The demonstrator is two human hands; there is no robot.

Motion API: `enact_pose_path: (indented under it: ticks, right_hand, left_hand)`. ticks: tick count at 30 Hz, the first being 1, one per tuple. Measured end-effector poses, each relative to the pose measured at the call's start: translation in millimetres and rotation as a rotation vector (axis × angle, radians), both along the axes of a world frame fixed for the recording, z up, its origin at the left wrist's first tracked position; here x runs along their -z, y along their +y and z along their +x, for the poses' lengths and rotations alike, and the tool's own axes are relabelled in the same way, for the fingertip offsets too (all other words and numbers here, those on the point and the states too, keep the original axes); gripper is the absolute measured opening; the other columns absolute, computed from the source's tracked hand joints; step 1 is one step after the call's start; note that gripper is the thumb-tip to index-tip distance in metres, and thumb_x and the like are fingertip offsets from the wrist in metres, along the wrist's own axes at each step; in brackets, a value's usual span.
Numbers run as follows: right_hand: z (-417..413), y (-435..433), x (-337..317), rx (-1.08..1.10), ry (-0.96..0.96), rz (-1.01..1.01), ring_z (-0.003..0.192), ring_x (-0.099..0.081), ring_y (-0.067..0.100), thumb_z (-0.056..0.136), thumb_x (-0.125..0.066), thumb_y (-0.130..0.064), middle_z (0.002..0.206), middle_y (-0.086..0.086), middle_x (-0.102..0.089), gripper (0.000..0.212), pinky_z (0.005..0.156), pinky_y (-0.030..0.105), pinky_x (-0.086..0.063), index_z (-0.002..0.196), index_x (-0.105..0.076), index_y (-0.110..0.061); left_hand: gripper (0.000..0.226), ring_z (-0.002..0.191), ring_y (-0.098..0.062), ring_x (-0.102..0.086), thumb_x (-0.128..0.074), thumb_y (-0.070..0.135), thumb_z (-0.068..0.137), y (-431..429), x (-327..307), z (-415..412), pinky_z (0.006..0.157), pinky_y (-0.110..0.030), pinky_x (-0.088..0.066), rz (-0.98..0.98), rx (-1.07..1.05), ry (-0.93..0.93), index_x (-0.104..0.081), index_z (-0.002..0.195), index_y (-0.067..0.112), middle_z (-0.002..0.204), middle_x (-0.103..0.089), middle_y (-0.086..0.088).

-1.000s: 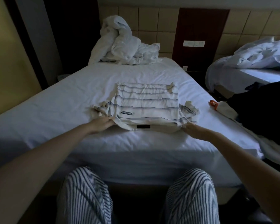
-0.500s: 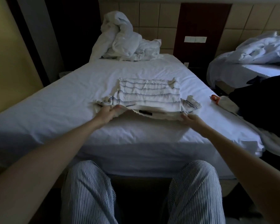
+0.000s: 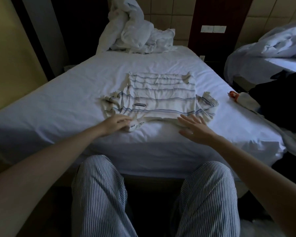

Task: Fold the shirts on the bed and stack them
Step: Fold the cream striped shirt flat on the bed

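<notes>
The left hand [image 3: 117,123] lies on the striped shirt's [image 3: 161,98] near-left corner; whether its grip pinches cloth I cannot tell. The right hand [image 3: 193,127] is spread at the near-right corner. The shirt lies by the bed's [image 3: 75,100] foot edge. Best to take both corners evenly and fold squarely.

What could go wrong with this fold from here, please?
The shirt has both sleeves bunched out at its sides, so folding now may trap lumps. The near hem is rumpled at the left hand while the right hand is open, so an uneven pull could skew it.
</notes>
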State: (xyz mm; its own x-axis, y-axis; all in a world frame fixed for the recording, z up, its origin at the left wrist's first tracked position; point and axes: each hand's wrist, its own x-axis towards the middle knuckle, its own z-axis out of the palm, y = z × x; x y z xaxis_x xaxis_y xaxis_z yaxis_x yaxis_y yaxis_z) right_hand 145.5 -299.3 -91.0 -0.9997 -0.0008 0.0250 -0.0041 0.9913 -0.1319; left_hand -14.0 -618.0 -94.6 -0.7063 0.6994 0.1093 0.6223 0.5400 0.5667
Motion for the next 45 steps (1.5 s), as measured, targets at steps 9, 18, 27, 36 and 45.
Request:
enact_pose_path:
  ticks: [9,18,27,36,45]
  right_hand:
    - [-68,-79,1,-0.084,-0.024,0.009,0.145,0.001,0.019,0.094,-0.041,-0.050,0.158,-0.008,-0.003,0.065,0.116,0.040,0.000,0.149,-0.009,-0.034]
    - [-139,-160,1,-0.367,-0.046,0.051,0.145,-0.003,0.023,0.083,-0.036,-0.053,0.158,-0.004,-0.002,0.075,0.116,0.042,-0.001,0.149,-0.007,-0.032]
    - [-155,-150,10,-0.550,-0.178,0.086,0.143,0.017,0.013,0.073,0.005,-0.063,0.146,-0.020,0.017,0.073,0.110,0.029,0.019,0.143,-0.001,-0.042]
    - [-174,-159,-36,-0.513,-0.586,-0.284,0.138,-0.003,0.007,0.088,-0.044,-0.041,0.152,-0.008,-0.017,0.060,0.113,0.022,0.002,0.145,-0.028,-0.028]
    - [-211,-188,-9,-0.234,-0.141,-0.160,0.145,0.005,0.024,0.095,-0.042,-0.044,0.158,-0.005,-0.006,0.057,0.114,0.039,0.006,0.147,-0.018,-0.037]
  left_hand:
    - [0.037,0.106,-0.027,-0.057,-0.060,0.026,0.083,-6,-7,-62,0.087,-0.035,-0.045,0.382,-0.725,-0.273,-0.056,0.116,0.009,0.115,-0.061,-0.010]
    - [0.043,0.089,-0.026,-0.063,-0.073,0.020,0.080,0,-6,-133,0.070,-0.031,-0.051,0.693,-0.760,-0.643,-0.057,0.113,-0.001,0.112,-0.064,-0.018]
    - [0.048,0.095,-0.025,-0.059,-0.044,0.046,0.096,-42,1,-162,0.084,-0.036,-0.052,1.046,-1.095,-0.786,-0.058,0.117,0.005,0.111,-0.061,-0.008]
    - [0.041,0.112,-0.028,-0.053,-0.051,0.042,0.077,-72,-17,-178,0.088,-0.032,-0.043,0.200,-0.769,-0.121,-0.063,0.106,0.016,0.114,-0.061,-0.009]
    - [0.062,0.108,-0.032,-0.056,-0.051,0.060,0.078,-37,-38,-194,0.082,-0.037,-0.041,-0.359,-0.533,-0.133,-0.063,0.110,0.008,0.116,-0.062,-0.017]
